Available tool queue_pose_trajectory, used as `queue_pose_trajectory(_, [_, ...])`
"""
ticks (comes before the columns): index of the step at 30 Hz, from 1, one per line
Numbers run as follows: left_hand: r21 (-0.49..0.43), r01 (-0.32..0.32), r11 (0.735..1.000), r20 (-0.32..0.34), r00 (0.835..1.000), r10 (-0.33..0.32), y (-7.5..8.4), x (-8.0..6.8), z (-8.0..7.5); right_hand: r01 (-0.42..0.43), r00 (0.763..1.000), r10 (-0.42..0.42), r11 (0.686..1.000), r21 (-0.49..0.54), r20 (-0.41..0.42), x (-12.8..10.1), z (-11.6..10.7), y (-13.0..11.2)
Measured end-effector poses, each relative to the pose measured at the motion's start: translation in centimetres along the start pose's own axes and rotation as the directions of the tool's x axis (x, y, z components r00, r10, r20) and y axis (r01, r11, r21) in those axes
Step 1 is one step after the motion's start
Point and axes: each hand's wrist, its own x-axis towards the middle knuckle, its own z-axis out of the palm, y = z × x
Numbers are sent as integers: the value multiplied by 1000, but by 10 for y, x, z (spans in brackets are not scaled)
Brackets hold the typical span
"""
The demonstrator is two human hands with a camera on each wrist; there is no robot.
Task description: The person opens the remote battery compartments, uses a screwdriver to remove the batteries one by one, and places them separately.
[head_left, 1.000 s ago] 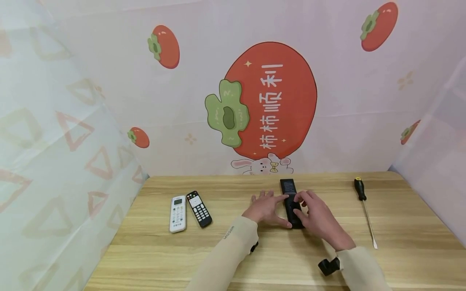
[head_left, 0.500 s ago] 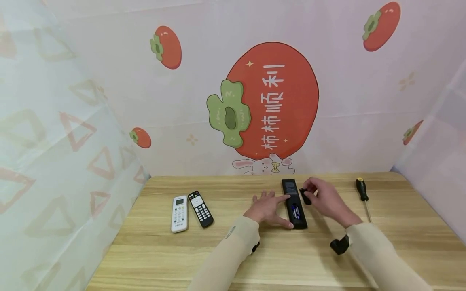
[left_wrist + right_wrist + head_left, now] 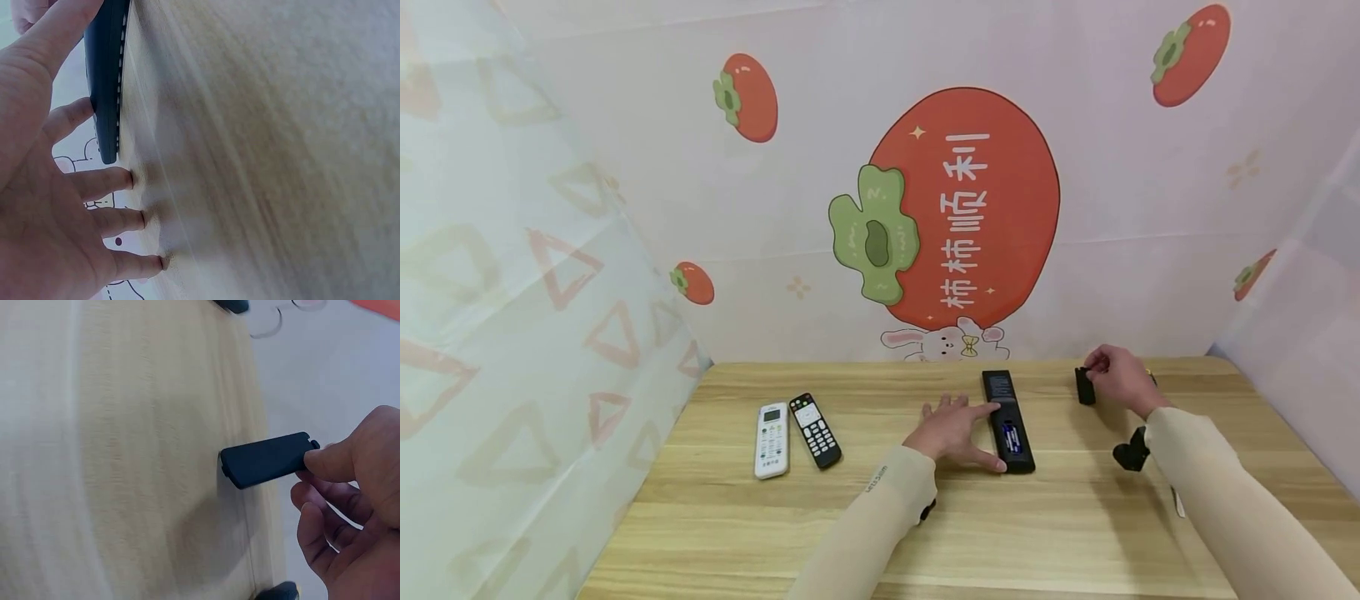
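Right hand [image 3: 1120, 379] is pinching the black cover [image 3: 1085, 387] near one end, thumb on one face and a finger behind, so that grip is clamping on it. Cover is tilting at the back of the worktop [image 3: 700, 533], well to the right of the black remote [image 3: 1009, 414] (can't tell whether its lower end is touching wood). Left hand [image 3: 951, 433] is spreading its fingers, index and thumb touching the remote's left side; that grip is standing apart, clamping nothing. Remote is lying back side up, its bay showing batteries [image 3: 1012, 438].

Handling, judging by looks: cover is seeming light, thin, stiff, likely slick plastic; its small end tabs are looking like the fragile bit, so holding by the flat faces or long edges is making more sense. Remote is seeming rigid, fairly light even with batteries inside, probably sliding or turning easily if nudged; its long sides are offering the best hold. Batteries are seeming hard, smooth, dense for their size; prying from one end is looking easiest.
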Motion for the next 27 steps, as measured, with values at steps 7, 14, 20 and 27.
queue_pose_trajectory(7, [2,-5,1000,7,1000,5,0,0,-2,-89,996,89,996,7,17,9,-7,7])
queue_pose_trajectory(14, [10,-5,1000,6,1000,5,1,1,0,-89,996,89,996,1,-13,11,-8,11])
queue_pose_trajectory(20, [20,-4,1000,3,1000,4,0,1,0,-90,995,90,996,-4,-32,10,-12,15])
queue_pose_trajectory(27, [12,4,1000,7,1000,-4,0,1,0,-160,987,160,987,-14,20,5,-15,20])
